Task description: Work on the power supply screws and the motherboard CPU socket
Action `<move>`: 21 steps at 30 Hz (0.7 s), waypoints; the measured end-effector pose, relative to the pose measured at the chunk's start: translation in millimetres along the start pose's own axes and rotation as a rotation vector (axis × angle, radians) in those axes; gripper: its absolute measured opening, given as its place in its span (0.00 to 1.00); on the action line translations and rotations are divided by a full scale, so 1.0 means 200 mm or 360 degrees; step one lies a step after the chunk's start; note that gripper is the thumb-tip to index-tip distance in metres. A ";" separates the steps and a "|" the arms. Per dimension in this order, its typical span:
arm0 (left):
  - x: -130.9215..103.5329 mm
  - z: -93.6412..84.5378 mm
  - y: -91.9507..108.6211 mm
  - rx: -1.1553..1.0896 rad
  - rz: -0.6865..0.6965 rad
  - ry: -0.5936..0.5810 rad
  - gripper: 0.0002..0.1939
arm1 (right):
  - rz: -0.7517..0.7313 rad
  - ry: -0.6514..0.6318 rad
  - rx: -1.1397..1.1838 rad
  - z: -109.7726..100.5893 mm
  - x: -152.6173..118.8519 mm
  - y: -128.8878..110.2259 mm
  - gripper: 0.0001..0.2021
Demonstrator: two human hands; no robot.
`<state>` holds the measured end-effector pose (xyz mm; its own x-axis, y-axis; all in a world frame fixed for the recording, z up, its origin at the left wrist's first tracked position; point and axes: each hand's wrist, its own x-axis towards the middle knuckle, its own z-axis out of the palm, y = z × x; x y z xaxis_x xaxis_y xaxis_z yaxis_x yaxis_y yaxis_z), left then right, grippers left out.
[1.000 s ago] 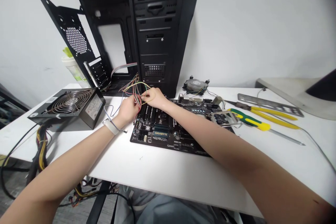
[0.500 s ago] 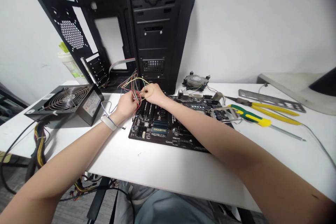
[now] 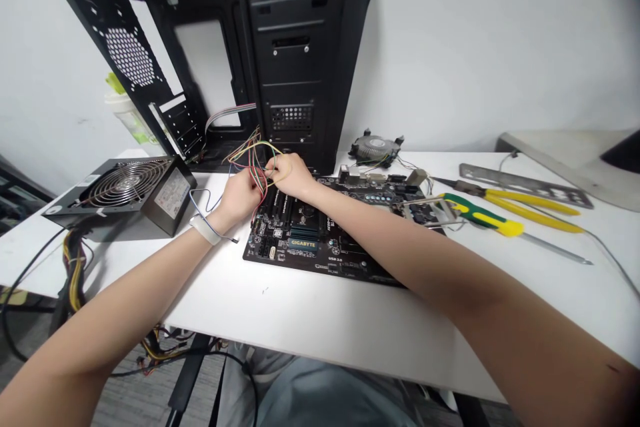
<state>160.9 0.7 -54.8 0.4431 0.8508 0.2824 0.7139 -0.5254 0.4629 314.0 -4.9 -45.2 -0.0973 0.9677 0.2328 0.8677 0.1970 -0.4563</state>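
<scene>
Wires (image 3: 254, 159): a loose bundle in red, green, yellow and other colours, looping from low on the black case (image 3: 300, 80) to the left hand (image 3: 243, 197) and right hand (image 3: 290, 175).
Left hand: its fingers pinched some of the wires; a pale band (image 3: 205, 229) circled the wrist, with a blue lead running by it.
Right hand: thumb and fingers pressed together on the same bundle, close beside the left; which strand they gripped was too small to tell.
Motherboard (image 3: 325, 247): lay flat on the white desk (image 3: 280, 313), its far left corner below the hands, the right forearm passing above it.
Power supply (image 3: 165, 203): sat left of the left hand, grille upward.
Cooling fan (image 3: 376, 147): rested behind the board.
Tools: yellow-handled pliers (image 3: 530, 203) and a green-and-yellow screwdriver (image 3: 487, 220) lay to the right.
</scene>
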 end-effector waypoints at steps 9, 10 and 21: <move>0.01 -0.01 0.00 0.0073 0.0016 -0.0053 0.15 | -0.0026 0.0027 0.0010 0.01 -0.01 0.00 0.15; 0.01 -0.01 0.00 0.0073 0.0022 -0.0053 0.15 | -0.0028 0.0036 0.0017 0.01 -0.01 0.00 0.15; 0.00 -0.01 -0.01 -0.0017 0.0076 -0.0036 0.15 | -0.0070 0.0189 0.0159 -0.01 0.00 0.00 0.06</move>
<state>158.0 2.0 -54.8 0.4885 0.8246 0.2854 0.6860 -0.5650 0.4585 314.4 -5.1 -44.1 -0.0705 0.9335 0.3517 0.8104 0.2592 -0.5254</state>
